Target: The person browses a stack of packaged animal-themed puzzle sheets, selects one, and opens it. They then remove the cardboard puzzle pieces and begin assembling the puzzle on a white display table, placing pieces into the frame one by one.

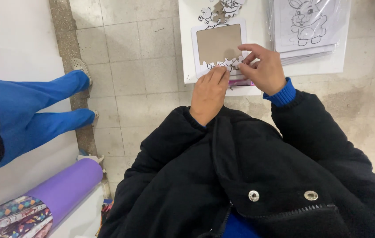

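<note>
Much of the lower view is taken up by a black padded jacket (pixel 258 176), fastened with two metal snaps, with blue cuffs showing at the wrists. To the left, a second person's legs in blue trousers (pixel 37 110) are stretched across a pale floor strip, one light shoe (pixel 81 67) resting on the grey tiled floor (pixel 130 66). In the lower left corner a purple roll (pixel 66 185) is laid beside rolls of patterned paper (pixel 15 216).

Ahead, a white surface (pixel 328 64) is seen, carrying a stack of colouring sheets (pixel 306 26) printed with a rabbit outline — these lie to the right, just beside the work. A white puzzle frame (pixel 219 46) with a brown cardboard backing is set at the near edge of the surface, directly before the jacket. Along its lower edge a row of white jigsaw pieces (pixel 225 65) has been fitted; loose pieces (pixel 218 11) are heaped just beyond the frame's far edge.

The left hand (pixel 209 94) is laid flat, fingers held together and extended, their tips pressed on the fitted pieces at the frame's lower left. The right hand (pixel 262 68) is curled at the lower right corner, thumb and forefinger narrowed to a pinch on a small white piece (pixel 237 64) — part of the frame's lower edge is hidden by both hands. A pink strip (pixel 242 83) is glimpsed beneath the right hand; what it is cannot be told.
</note>
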